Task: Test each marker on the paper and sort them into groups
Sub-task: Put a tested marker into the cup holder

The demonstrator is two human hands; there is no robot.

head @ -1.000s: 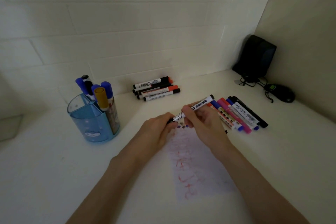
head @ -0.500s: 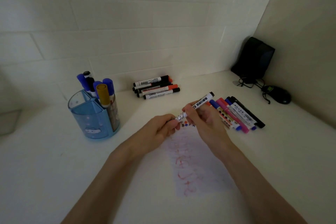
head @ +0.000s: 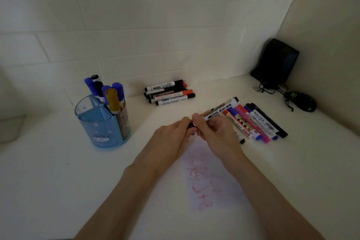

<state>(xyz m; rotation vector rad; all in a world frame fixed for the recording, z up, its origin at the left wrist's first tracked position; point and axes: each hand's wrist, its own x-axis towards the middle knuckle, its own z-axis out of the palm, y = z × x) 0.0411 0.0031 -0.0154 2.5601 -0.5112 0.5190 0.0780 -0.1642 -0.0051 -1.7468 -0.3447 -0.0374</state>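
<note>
Red scribbles already cover the paper; two sorted piles lie on the desk. My right hand grips the black marker, left hand pinching its cap end; I reckon the holder's markers remain.

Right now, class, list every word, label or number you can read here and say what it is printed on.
"HILBOARD" (first letters hidden by the right hand): held marker.
Characters beside it: too blurred.
Barcode and labels on the far marker pile: too small.
Labels on the right-side markers: too small.
Red scribbles on the paper: not legible.
</note>
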